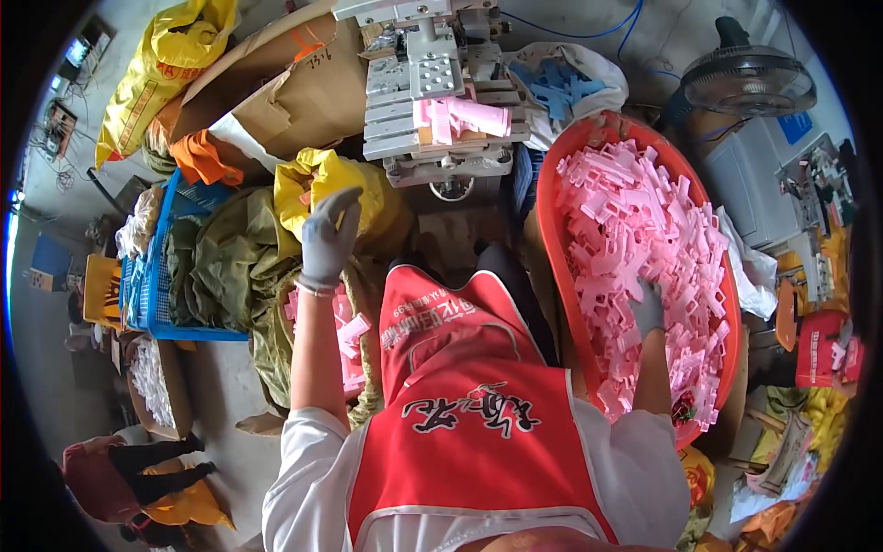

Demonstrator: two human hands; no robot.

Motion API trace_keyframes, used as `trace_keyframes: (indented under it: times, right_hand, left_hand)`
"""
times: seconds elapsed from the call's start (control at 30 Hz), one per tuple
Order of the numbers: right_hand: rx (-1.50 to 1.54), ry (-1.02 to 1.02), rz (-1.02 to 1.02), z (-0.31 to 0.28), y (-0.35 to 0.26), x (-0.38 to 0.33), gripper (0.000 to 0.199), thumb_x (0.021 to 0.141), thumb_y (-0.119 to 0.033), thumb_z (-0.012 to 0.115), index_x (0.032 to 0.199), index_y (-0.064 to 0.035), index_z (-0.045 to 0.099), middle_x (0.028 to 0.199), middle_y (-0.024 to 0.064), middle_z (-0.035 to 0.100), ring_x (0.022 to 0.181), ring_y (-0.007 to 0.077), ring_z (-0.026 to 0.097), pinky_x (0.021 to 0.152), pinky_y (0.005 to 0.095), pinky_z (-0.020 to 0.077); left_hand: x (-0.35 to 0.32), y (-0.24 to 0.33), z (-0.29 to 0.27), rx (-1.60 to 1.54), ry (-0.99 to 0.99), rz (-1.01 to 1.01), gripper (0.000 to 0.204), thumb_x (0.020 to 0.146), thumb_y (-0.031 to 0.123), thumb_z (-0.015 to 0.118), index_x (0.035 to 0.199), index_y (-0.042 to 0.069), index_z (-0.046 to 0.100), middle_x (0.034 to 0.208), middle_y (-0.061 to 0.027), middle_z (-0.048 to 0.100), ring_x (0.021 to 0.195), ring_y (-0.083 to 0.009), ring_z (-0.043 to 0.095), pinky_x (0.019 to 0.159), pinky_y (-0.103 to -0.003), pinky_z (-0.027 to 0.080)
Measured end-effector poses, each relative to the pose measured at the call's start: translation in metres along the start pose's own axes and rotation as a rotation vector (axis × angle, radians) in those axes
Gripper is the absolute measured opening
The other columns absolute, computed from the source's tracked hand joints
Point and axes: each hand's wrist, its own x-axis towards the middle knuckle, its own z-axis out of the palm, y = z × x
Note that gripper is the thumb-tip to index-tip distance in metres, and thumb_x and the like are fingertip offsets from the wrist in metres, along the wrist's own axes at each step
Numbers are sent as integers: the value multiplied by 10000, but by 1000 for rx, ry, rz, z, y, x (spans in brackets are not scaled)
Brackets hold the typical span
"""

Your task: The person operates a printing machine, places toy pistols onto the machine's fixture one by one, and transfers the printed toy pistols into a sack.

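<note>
My left hand (328, 241), in a light grey glove, is raised beside the yellow sack (372, 207). Its fingers are apart and nothing shows in them. My right hand (649, 308), gloved too, reaches into a heap of pink plastic toy gun pieces (607, 216) in a large red basin (555, 221). Its fingertips are down among the pieces, so its grip is hidden. In front of me a machine (432, 69) with a slatted metal table has a pink toy gun piece (467, 118) lying under its head. More pink pieces (349, 336) fill a sack below my left forearm.
A blue crate (161, 276) with green cloth stands left, near cardboard boxes (303, 101). Blue pieces (561, 87) lie in a white sack behind the basin. A fan (750, 78) stands far right. Another person (120, 469) is at the lower left.
</note>
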Motion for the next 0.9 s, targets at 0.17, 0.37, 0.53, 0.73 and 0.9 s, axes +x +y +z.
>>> trace_keyframes:
  times: [0.17, 0.37, 0.53, 0.73, 0.9]
  right_hand:
    - [39, 36, 24, -17, -25, -6, 509, 778, -30, 620, 1262, -114, 489, 1169, 165, 476, 1066, 351, 526, 886, 400, 463]
    - [894, 198, 193, -37, -70, -7, 482, 897, -57, 539, 1363, -56, 416, 1290, 61, 495, 1039, 133, 506, 875, 257, 424]
    - [1159, 162, 100, -53, -142, 9, 464, 932, -105, 494, 1376, -26, 382, 1351, 65, 438, 1139, 144, 473, 938, 270, 403]
    - [1184, 15, -274, -88, -286, 66, 474, 900, -67, 529, 1358, -51, 409, 1302, 63, 473, 1171, 148, 459, 977, 273, 370]
    - [803, 50, -788, -65, -362, 142, 465, 818, -82, 629, 1263, -51, 499, 1240, 110, 540, 1153, 238, 501, 979, 330, 383]
  left_hand:
    - [60, 24, 11, -28, 21, 135, 225, 836, 109, 601, 1045, 34, 643, 1008, -143, 653, 940, -300, 620, 825, -347, 481]
    - [119, 15, 51, -4, -122, 293, 392, 763, 173, 674, 1125, 43, 592, 1092, -165, 612, 1003, -346, 575, 863, -384, 459]
    - [129, 20, 50, -126, -238, 109, 361, 732, 104, 680, 1075, 33, 593, 1024, -166, 621, 969, -333, 585, 841, -366, 470]
    - [84, 11, 25, -160, 57, 127, 336, 759, 71, 663, 1082, 17, 592, 1100, -153, 617, 1040, -326, 577, 896, -363, 454]
    - [-22, -45, -15, -57, 212, -192, 294, 810, 17, 617, 1103, 10, 596, 1055, -127, 646, 955, -222, 628, 841, -306, 482]
